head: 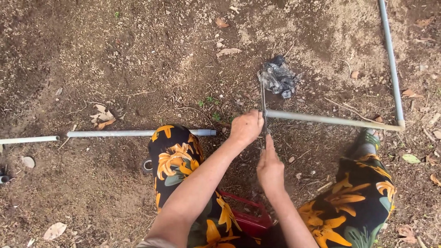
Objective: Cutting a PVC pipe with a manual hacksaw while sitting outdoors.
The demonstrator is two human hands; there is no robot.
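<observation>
Left hand [246,127] is closed around the cut end of the right pipe [330,120], fingers wrapped over it, pressing it toward the soil. Right hand [270,169] is closed in a fist on the handle of a hacksaw [263,108], which stands nearly vertical in the picture; its blade crosses the right pipe just beside the left hand. The right pipe lies on the ground, running from the hands toward the right, where it meets an elbow [401,124]. From that elbow a long pipe [389,55] runs up to the top edge of the frame. A left pipe [138,133] lies on the soil in line with the right pipe, its near end well apart from the left hand, partly covered by the left knee [177,156]. A crumpled black plastic bag [278,76] lies on the soil just beyond the hacksaw tip. A red container [250,220] sits between the legs, below both forearms. Dry leaves [103,117] are scattered over the soil.
</observation>
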